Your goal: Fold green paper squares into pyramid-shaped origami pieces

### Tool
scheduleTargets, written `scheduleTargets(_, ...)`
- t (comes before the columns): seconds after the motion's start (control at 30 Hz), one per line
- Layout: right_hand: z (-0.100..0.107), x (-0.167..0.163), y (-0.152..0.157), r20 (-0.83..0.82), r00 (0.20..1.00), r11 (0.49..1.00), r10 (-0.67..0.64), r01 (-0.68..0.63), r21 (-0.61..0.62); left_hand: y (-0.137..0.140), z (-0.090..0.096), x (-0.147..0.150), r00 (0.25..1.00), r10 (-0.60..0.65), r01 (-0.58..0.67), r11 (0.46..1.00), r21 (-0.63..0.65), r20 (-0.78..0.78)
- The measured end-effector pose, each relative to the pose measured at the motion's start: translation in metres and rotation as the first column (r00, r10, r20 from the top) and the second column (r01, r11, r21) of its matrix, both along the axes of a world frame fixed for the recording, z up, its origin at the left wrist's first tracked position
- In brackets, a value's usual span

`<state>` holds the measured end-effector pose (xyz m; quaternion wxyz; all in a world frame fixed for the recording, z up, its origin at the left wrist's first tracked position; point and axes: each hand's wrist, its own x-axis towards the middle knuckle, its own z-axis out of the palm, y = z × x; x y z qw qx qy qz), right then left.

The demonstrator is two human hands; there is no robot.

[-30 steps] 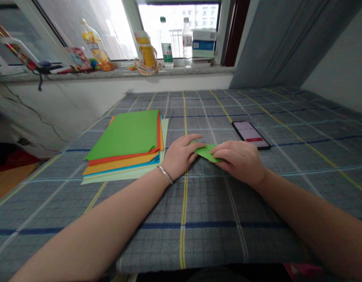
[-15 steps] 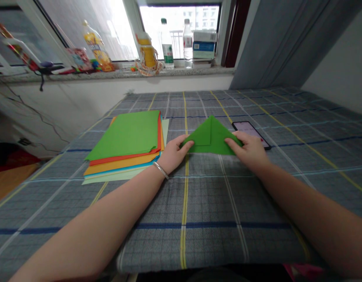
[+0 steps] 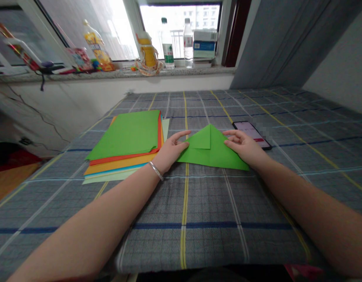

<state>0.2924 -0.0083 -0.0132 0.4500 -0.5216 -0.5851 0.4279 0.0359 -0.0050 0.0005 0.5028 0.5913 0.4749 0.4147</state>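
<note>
A folded green sheet of paper (image 3: 210, 156) lies on the cloth in front of me, in a triangle with its peak pointing away and a smaller flap on its left half. My left hand (image 3: 170, 149) is at its left slanting edge, thumb on the paper and index finger stretched out past it, the two apart. On the other side, my right hand (image 3: 245, 147) has its thumb at the right slanting edge and its fingers extended, apart from the thumb. Neither hand grips the sheet.
A stack of coloured paper (image 3: 128, 133), green on top, lies left of my left hand. Beyond my right hand is a phone (image 3: 251, 131). A plaid cloth (image 3: 210, 203) covers the surface. Bottles (image 3: 168, 53) and boxes (image 3: 204, 46) stand on the windowsill.
The green paper has come down flatter and nearer to me, and its lower edge shows more. Both hands have loosened from its corners, fingers now spread.
</note>
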Motion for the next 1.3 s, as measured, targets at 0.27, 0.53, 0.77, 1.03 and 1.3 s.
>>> scheduleTargets(0.27, -0.003, 0.004, 0.002, 0.218, 0.954, 0.974, 0.205, -0.178, -0.137, -0.004, 0.021, -0.004, 0.992, -0.119, 0.094, 0.932, -0.349, -0.05)
scheduleTargets(0.53, -0.004, 0.004, 0.002, 0.473, 0.864, 0.982, 0.176, -0.186, -0.025, -0.001, 0.006, -0.006, 0.798, -0.187, 0.186, 0.981, -0.06, -0.573)
scheduleTargets(0.77, -0.005, 0.005, -0.002, 0.754, 0.656, 0.945, 0.015, -0.256, 0.204, -0.012, -0.001, 0.0, 0.555, 0.069, 0.333, 0.894, 0.298, -0.829)
scheduleTargets(1.03, -0.006, 0.004, -0.003, 0.785, 0.618, 0.875, 0.041, -0.401, 0.271, -0.02, -0.002, 0.004, 0.408, 0.216, 0.503, 0.758, 0.416, -0.887)
scheduleTargets(1.3, 0.003, -0.004, -0.015, 0.863, 0.496, 0.777, 0.101, -0.581, 0.243, -0.011, -0.016, 0.001, 0.401, -0.019, 0.729, 0.612, 0.307, -0.916)
